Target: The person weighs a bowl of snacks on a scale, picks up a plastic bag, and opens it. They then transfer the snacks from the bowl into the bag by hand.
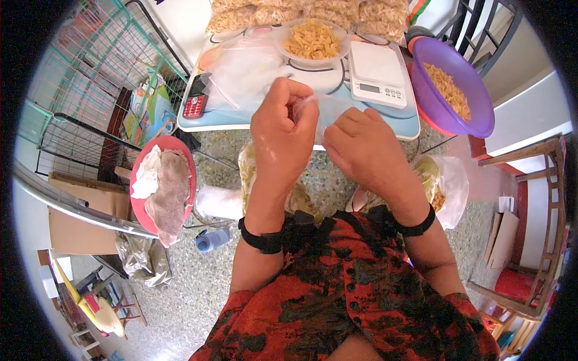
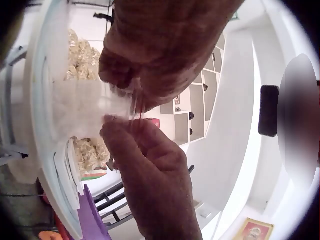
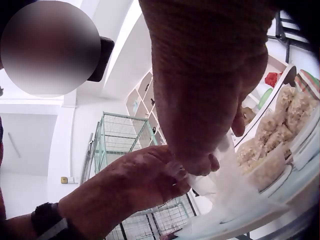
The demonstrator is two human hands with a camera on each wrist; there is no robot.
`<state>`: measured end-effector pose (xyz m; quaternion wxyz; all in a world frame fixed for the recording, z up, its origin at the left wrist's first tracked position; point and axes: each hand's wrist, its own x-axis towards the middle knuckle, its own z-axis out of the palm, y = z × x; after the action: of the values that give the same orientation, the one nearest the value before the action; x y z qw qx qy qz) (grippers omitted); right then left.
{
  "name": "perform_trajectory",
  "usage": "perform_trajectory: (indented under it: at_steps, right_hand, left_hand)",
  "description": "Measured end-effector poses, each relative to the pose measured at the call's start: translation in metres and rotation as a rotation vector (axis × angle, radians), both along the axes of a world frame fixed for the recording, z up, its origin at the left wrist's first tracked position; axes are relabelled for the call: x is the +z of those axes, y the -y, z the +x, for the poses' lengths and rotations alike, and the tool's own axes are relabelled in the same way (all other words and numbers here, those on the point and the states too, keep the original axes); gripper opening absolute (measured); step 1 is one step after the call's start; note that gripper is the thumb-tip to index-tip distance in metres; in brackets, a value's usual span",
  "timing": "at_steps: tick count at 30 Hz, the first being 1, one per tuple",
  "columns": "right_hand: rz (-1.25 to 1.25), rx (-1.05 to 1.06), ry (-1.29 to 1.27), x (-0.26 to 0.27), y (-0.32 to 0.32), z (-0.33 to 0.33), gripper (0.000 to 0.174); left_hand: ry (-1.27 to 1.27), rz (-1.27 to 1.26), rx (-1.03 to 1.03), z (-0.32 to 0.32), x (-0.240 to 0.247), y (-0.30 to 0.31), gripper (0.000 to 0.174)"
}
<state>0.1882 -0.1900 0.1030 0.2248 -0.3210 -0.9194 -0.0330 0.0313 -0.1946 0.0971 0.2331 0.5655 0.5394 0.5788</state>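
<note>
A clear plastic bag hangs between my two hands over the table's front edge. My left hand pinches its top edge between thumb and curled fingers. Close on the right, my right hand grips the other side of the same edge, knuckles up. In the left wrist view the bag looks thin and see-through, with both hands at its mouth. A stack of flat clear bags lies on the table just beyond my left hand. Behind the hands stands a bowl of yellowish dry chips.
A white digital scale sits right of the bowl; a red phone lies at the table's left edge. Filled bags line the back. A purple basin with chips stands at right, a red stool with cloths at left.
</note>
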Motion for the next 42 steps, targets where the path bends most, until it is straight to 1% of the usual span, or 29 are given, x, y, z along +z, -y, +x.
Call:
perform_trajectory:
  at_steps: [1,2,4,5,7,9,11,13,15,17,18,19,22,24,26,27,29,31,34,36,37,38,40,42]
  right_hand:
    - [-0.074,0.010,0.077,0.002,0.002,0.001,0.009]
    - [-0.041,0.017,0.049,0.003,0.003,0.000,0.009]
    - [0.024,0.029,-0.007,0.003,0.006,-0.006,0.007]
    - [0.015,-0.019,0.006,0.003,0.007,-0.007,0.007]
    - [-0.004,-0.115,0.030,0.004,0.008,-0.011,0.009]
    - [-0.053,-0.145,-0.144,0.004,0.012,-0.017,0.012]
    - [-0.217,-0.164,-0.202,0.005,0.011,-0.018,0.019]
    - [-0.498,-0.174,-0.141,0.004,0.006,-0.016,0.035]
    - [-0.411,-0.049,-0.253,-0.025,-0.003,-0.014,0.026]
    - [-0.331,-0.001,-0.308,-0.034,-0.007,-0.009,0.021]
    - [-0.295,-0.016,-0.309,-0.034,-0.006,-0.006,0.020]
    - [-0.259,-0.031,-0.311,-0.033,-0.006,-0.005,0.020]
    - [-0.134,-0.153,-0.225,-0.035,-0.010,-0.006,0.030]
    - [-0.024,-0.222,-0.454,-0.032,-0.013,-0.009,0.040]
    - [0.041,-0.226,-0.445,-0.036,-0.014,-0.007,0.049]
    - [0.053,-0.200,-0.322,-0.040,-0.012,-0.001,0.052]
    - [-0.012,-0.188,-0.141,-0.046,-0.007,0.007,0.054]
    - [-0.171,-0.204,-0.029,-0.038,0.002,0.007,0.051]
    - [-0.202,-0.167,-0.125,-0.029,0.006,0.004,0.052]
    - [-0.311,-0.118,-0.216,-0.033,0.000,0.004,0.057]
    - [-0.371,-0.095,-0.261,-0.035,-0.003,0.004,0.059]
    - [-0.496,-0.051,-0.373,-0.035,-0.002,0.006,0.061]
    - [-0.741,0.037,-0.596,-0.015,0.002,0.010,0.066]
    - [-1.181,0.149,-0.792,0.007,0.007,0.018,0.064]
  left_hand:
    - [-0.026,0.018,0.059,0.000,0.000,-0.001,0.012]
    - [-0.051,0.037,0.118,0.000,0.000,-0.001,0.012]
    - [-0.076,0.055,0.157,0.006,0.006,0.003,0.012]
    - [-0.089,0.063,0.176,0.009,0.007,0.004,0.011]
    - [-0.082,0.100,0.127,0.012,0.007,0.006,0.009]
    - [-0.083,0.142,0.096,0.016,0.008,0.008,0.008]
    - [-0.090,0.194,0.078,0.020,0.012,0.011,0.008]
    - [-0.174,0.239,0.001,0.021,0.011,0.013,0.009]
    - [-0.261,0.262,-0.081,0.021,0.010,0.016,0.010]
    - [-0.349,0.264,-0.163,0.024,0.008,0.019,0.011]
    - [-0.316,0.313,-0.189,0.026,0.005,0.018,0.011]
    - [-0.299,0.279,-0.199,0.026,0.006,0.019,0.010]
    - [-0.258,0.180,-0.245,0.026,0.009,0.024,0.010]
    - [-0.248,0.132,-0.283,0.025,0.010,0.026,0.010]
    - [-0.261,0.127,-0.325,0.027,0.007,0.026,0.010]
    - [-0.268,0.124,-0.348,0.029,0.006,0.026,0.010]
    - [-0.314,0.175,-0.358,0.032,0.007,0.030,0.010]
    - [-0.317,0.186,-0.372,0.034,0.007,0.031,0.012]
    - [-0.272,0.135,-0.383,0.031,0.007,0.029,0.017]
    - [-0.258,0.096,-0.374,0.025,0.016,0.030,0.021]
    - [-0.195,0.170,-0.317,0.020,0.017,0.027,0.024]
    - [-0.132,0.244,-0.260,0.014,0.018,0.023,0.028]
    - [0.115,0.073,-0.072,-0.004,0.016,0.020,0.029]
    - [0.257,0.066,0.007,-0.016,0.018,0.014,0.038]
